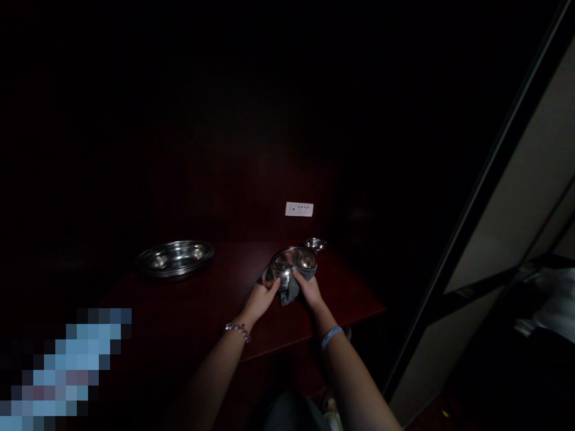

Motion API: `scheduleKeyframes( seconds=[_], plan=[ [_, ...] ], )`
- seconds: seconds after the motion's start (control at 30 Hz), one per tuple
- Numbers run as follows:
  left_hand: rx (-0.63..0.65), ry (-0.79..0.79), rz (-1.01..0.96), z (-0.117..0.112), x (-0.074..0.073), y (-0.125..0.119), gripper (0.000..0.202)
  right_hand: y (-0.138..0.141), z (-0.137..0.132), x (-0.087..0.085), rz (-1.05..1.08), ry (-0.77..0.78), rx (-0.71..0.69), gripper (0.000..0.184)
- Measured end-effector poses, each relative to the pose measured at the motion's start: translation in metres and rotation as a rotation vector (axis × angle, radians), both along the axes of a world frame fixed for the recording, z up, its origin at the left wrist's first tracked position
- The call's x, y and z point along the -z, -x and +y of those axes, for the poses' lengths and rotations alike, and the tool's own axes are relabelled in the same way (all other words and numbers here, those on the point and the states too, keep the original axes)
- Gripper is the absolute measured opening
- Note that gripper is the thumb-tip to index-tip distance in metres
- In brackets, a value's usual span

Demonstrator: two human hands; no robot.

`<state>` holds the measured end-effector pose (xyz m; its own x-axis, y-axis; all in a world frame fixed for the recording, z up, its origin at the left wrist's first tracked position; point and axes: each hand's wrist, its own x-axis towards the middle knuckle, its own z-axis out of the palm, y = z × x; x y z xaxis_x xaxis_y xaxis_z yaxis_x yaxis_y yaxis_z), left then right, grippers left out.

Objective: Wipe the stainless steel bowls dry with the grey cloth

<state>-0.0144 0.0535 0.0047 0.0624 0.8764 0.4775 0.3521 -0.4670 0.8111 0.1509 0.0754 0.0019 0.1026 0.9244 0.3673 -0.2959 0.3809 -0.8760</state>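
A shiny metal bowl (283, 266) is held tilted above the dark red table, its inside turned toward me. My left hand (262, 299) grips its near left rim, thumb on the inside. My right hand (309, 289) is closed on a grey cloth (291, 290) at the bowl's right side, with the thumb pressing the cloth against the metal. Part of the cloth hangs below the rim. The fingers of both hands are mostly hidden behind the bowl. Just beyond it stands a small metal bowl (315, 244).
Large round metal dishes, seemingly stacked, (175, 269) stand on the table (233, 263) to the left. A white power socket (299, 209) is on the back wall. To the right rises a pale panel with a dark frame (498, 197). A blurred-out patch covers the lower left.
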Motion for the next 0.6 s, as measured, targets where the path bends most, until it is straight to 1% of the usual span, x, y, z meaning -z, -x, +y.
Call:
scheduleKeyframes(
  seconds=[0.07, 0.13, 0.2, 0.3, 0.37, 0.47, 0.53, 0.6],
  plan=[
    [-0.031, 0.031, 0.043, 0.001, -0.001, 0.002, 0.043, 0.0, 0.002, 0.002, -0.006, -0.01, 0.004, 0.048],
    [-0.09, 0.039, 0.101, 0.0, -0.005, 0.003, 0.041, 0.0, 0.004, 0.004, -0.01, -0.025, 0.01, 0.048],
    [-0.186, 0.011, 0.132, -0.002, -0.011, 0.005, 0.04, 0.0, 0.006, 0.005, -0.009, -0.045, 0.018, 0.049],
    [-0.294, -0.079, 0.09, -0.008, -0.022, 0.006, 0.038, 0.001, 0.006, 0.005, -0.013, -0.076, 0.03, 0.053],
    [-0.325, -0.123, 0.04, -0.013, -0.027, 0.007, 0.036, 0.001, 0.006, 0.004, -0.018, -0.087, 0.025, 0.054],
    [-0.359, -0.138, -0.034, -0.017, -0.031, 0.008, 0.034, 0.0, 0.006, 0.004, -0.033, -0.077, 0.012, 0.053],
    [-0.349, -0.146, -0.09, -0.018, -0.031, 0.008, 0.034, 0.0, 0.006, 0.005, -0.049, -0.063, 0.014, 0.051],
    [-0.311, -0.163, -0.131, -0.017, -0.03, 0.007, 0.034, -0.001, 0.006, 0.005, -0.059, -0.06, 0.016, 0.049]
  ],
)
